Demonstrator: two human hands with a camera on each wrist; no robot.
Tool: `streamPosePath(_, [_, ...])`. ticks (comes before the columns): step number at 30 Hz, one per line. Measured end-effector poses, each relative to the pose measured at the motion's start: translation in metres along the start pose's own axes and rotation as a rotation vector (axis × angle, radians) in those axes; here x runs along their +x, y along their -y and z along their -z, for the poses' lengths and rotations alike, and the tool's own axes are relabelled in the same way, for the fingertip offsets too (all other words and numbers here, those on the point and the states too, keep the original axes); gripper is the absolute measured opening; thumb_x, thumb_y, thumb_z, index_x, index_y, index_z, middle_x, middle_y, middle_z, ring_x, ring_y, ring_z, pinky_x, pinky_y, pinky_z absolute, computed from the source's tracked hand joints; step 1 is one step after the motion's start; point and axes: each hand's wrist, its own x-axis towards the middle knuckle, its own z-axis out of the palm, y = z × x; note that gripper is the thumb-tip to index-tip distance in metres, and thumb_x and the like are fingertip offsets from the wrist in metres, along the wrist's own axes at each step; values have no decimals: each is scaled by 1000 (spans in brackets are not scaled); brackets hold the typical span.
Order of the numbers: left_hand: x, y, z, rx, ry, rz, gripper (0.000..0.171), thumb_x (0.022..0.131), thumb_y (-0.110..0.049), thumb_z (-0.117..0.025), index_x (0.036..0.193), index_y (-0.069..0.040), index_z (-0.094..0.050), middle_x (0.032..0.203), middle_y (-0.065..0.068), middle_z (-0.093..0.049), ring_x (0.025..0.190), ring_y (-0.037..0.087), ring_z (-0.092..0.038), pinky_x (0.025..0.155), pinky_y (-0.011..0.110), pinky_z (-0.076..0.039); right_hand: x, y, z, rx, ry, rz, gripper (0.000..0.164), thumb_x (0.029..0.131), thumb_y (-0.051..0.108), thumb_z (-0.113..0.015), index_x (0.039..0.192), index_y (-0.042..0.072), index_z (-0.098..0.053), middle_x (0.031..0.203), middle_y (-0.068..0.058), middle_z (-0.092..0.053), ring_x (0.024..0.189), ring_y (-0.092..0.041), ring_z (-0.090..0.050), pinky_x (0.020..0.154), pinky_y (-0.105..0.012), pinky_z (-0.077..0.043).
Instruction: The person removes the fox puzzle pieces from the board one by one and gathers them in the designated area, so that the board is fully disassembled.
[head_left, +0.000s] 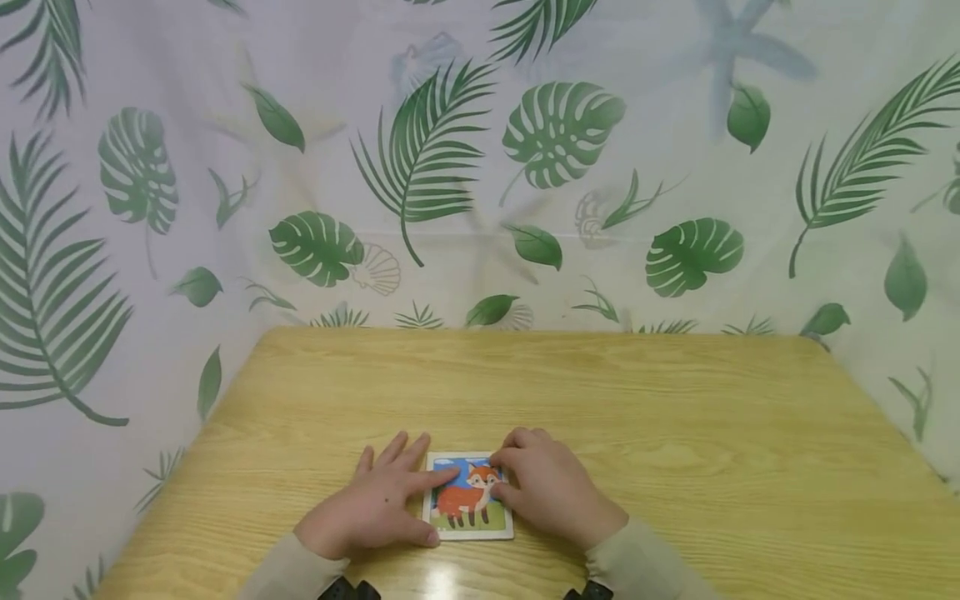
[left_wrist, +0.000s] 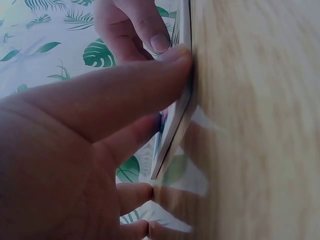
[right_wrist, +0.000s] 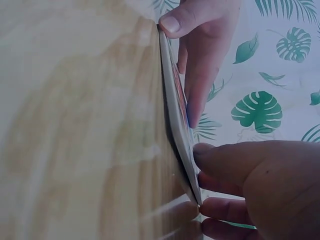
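A small square board (head_left: 468, 536) with a fox picture and a pale rim lies on the table. My left hand (head_left: 378, 504) spreads over its left side, the index finger straight on the picture and the thumb at the lower left corner. The other left fingers reach past the board onto the wood. From the right, my right hand (head_left: 551, 483) holds the upper right part of the board, thumb and index finger bent onto the fox picture near the edge. In the right wrist view, the board's thin side (right_wrist: 177, 117) shows, with more right fingertips (right_wrist: 215, 207) beyond its corner.
The board lies near the front of a wide wooden table (head_left: 675, 417) with light grain. Behind and beside the table hangs a white cloth (head_left: 465, 292) printed with green leaves. Dark straps (head_left: 351, 588) circle both wrists at the sleeves.
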Motion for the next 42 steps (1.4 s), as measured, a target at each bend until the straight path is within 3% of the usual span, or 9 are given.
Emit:
streamPosePath(9, [-1,-1,3,-9,-3,-2,81,79,-53,-80,152,-36,-49,167,18,-15,151,47,-2,109,77,2,10,-3,-13,92,-36,-94,24,90,35,-78,104,18,-69,105,4,-58,102,-21,-53,93,-45,-46])
streamPosePath(17, [0,1,3,-12,7,-1,83,79,-53,-81,153,-36,-47,167,17,-14,151,46,-1,110,76,3,14,-2,-13,242,-24,-183,24,89,29,-80,104,16,-67,97,7,-57,91,-15,-52,86,-40,-46])
streamPosePath(24, [1,5,4,-32,11,2,85,78,-53,-82,153,-36,-47,168,15,-13,152,44,0,110,76,4,16,-2,-14,263,-64,-156,22,88,31,-80,103,19,-68,91,11,-59,82,-10,-52,79,-35,-47])
streamPosePath(32, [3,6,2,-52,-2,28,101,73,-55,-84,158,-24,-39,168,12,-17,153,41,-3,112,74,3,14,-4,-13,277,-72,-141,21,89,31,-80,102,20,-69,90,11,-59,81,-9,-53,77,-34,-47])
streamPosePath(42, [1,3,2,-51,-4,48,102,73,-56,-84,158,-24,-39,168,11,-17,153,39,-3,113,72,2,9,-13,-9,637,-24,-243,7,97,16,-69,93,19,-64,86,6,-63,80,-16,-57,74,-34,-49])
